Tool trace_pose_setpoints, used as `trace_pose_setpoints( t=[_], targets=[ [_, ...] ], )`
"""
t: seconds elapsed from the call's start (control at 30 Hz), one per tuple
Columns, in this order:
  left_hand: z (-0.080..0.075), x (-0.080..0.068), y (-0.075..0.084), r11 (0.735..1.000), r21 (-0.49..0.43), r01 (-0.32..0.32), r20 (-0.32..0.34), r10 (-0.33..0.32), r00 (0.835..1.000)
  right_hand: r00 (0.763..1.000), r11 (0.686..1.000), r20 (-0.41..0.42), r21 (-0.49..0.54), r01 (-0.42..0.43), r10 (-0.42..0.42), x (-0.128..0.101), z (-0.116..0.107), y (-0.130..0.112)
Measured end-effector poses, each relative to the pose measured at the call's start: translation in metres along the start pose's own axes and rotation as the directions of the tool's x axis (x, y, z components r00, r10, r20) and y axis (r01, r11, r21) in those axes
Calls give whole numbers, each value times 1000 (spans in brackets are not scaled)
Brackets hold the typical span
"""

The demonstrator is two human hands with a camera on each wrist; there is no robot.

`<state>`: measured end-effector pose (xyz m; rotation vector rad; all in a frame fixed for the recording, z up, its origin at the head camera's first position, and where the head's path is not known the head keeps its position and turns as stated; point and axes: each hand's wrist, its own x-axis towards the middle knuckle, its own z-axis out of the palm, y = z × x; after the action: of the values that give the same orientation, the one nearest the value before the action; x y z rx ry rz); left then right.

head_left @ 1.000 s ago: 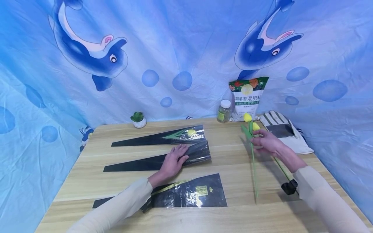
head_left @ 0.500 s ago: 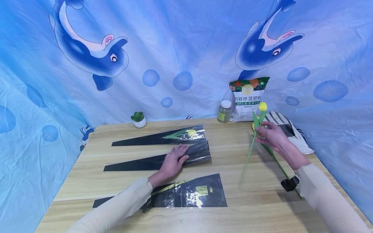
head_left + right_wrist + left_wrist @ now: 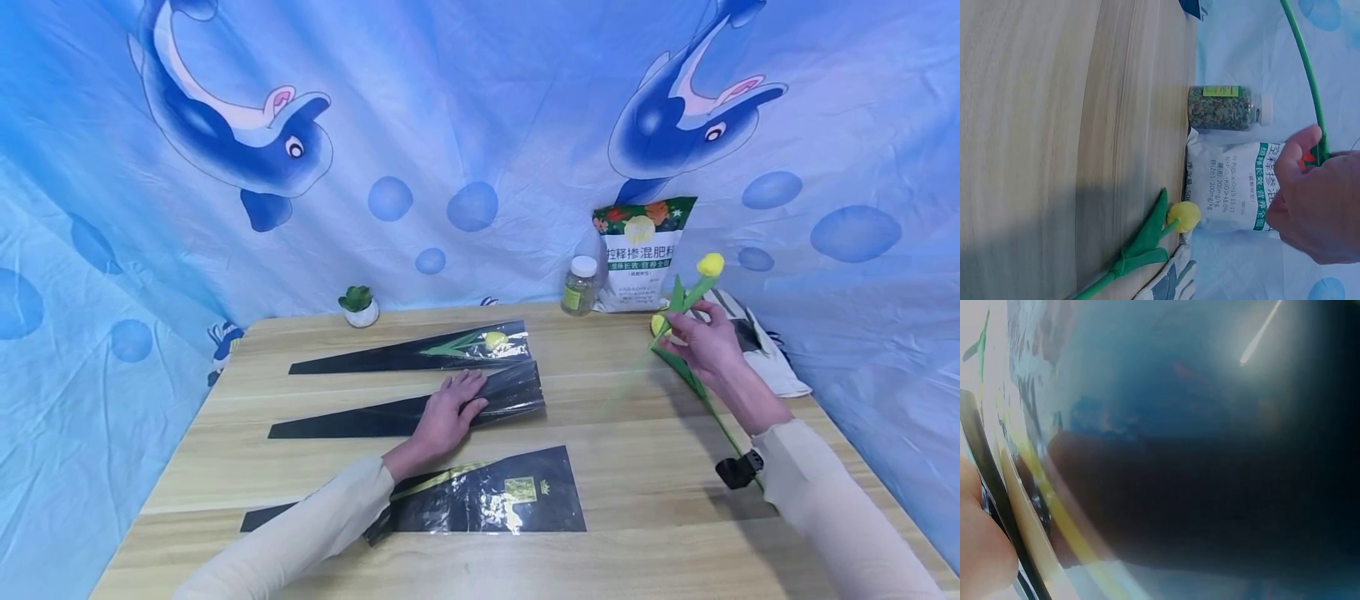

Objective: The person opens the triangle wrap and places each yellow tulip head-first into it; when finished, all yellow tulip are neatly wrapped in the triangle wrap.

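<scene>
In the head view my left hand (image 3: 450, 408) lies with fingers extended on the middle black flower sleeve (image 3: 337, 422). A dark glossy surface fills most of the left wrist view, with part of that hand (image 3: 985, 550) at the edge. My right hand (image 3: 708, 337) pinches the green stem of a yellow artificial tulip (image 3: 710, 265), raised above the table and tilted, bloom up and to the right. In the right wrist view its stem (image 3: 1310, 75) rises from between thumb and fingers. A second yellow tulip (image 3: 1184, 217) lies on the table below that hand.
A black sleeve (image 3: 345, 363) holding a tulip lies behind; another sleeve (image 3: 525, 508) with gold print lies in front. Along the back stand a potted succulent (image 3: 360, 307), a jar (image 3: 579, 287) and a fertilizer bag (image 3: 637, 267). Striped gloves (image 3: 780, 375) lie at the right.
My right hand has lifted the tulip off the other one; its bloom has moved right and up while the stem end swung left. The left hand has stayed in place.
</scene>
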<state>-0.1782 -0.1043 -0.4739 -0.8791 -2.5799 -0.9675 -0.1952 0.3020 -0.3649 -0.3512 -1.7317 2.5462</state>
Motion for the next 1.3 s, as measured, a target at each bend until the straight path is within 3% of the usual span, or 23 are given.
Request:
trace_pose_setpoints(
  t=[0.3,0.57,0.83,1.07,1.3],
  targets=[
    [0,0,2,1000,-5,-11,-4,11,1000,986,977,-124,166,132,-112,-3,13,6],
    [0,0,4,1000,-14,-13,-7,13,1000,941,958,-268,141,249,-205,-1,36,25],
    [4,2,3,1000,-12,-13,-10,13,1000,932,953,-277,124,278,-236,-1,56,43],
    [4,3,3,1000,0,-25,-15,25,1000,916,931,-306,175,321,-259,3,60,42],
    [2,1,4,1000,3,-15,-15,15,1000,917,940,-308,143,309,-254,2,68,57]
  ],
)
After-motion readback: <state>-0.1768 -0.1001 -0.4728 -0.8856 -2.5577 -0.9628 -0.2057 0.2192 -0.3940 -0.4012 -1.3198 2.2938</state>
